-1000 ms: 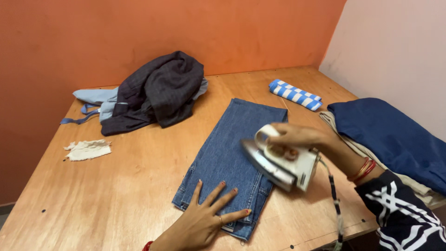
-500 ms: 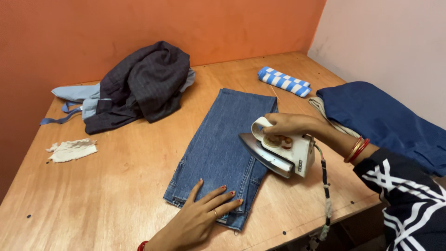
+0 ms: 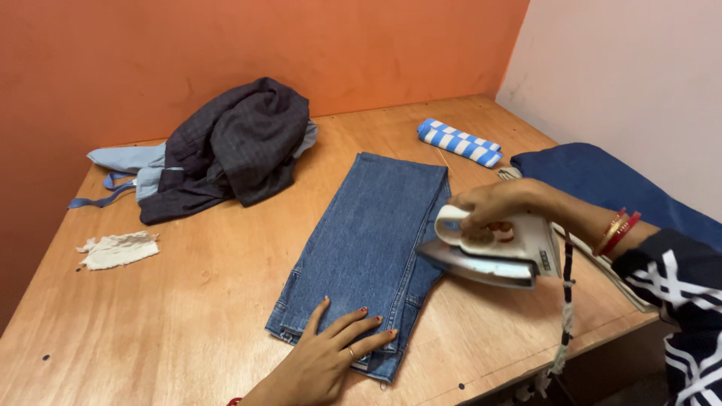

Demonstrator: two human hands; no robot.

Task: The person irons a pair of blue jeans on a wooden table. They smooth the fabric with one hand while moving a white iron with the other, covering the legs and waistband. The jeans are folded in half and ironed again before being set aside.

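The wooden table [image 3: 188,301] carries my folded blue jeans [image 3: 368,233] laid lengthwise at its middle, with a dark heap of clothes [image 3: 233,146] well behind. My left hand [image 3: 323,361] lies flat with fingers spread on the jeans' near end. My right hand [image 3: 500,207] is clenched round the handle of the white iron [image 3: 492,252], tilted just over their right edge.

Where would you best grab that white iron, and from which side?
By its looped handle on top, coming from above. The right hand already wraps it there on the iron. The metal soleplate faces down and the cord hangs off the rear.
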